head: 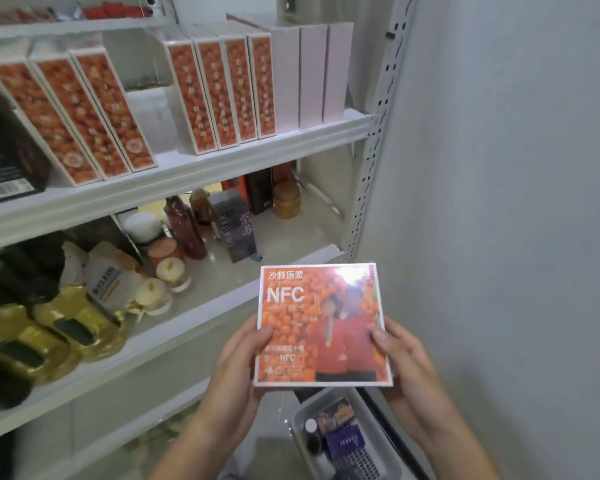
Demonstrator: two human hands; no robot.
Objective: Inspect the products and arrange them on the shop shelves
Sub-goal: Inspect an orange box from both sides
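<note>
I hold a flat orange box (pixel 321 323) marked "NFC" face up in front of the shelves. My left hand (pixel 238 362) grips its left edge, thumb on the front. Its right edge is gripped the same way by my right hand (pixel 404 355). On the upper shelf (pixel 174 174) stand matching orange boxes on edge: three leaning at the left (pixel 80 116) and several upright in the middle (pixel 222 91). Beside those stand white boxes (pixel 312 74).
The lower shelf (pixel 222 292) carries bottles, small jars (pixel 168 268), a dark carton (pixel 234 226), a yellow jar (pixel 286 200) and golden oil bottles (pixel 49 337). A grey basket (pixel 368 414) with small products sits on the floor below my hands. A white wall runs along the right.
</note>
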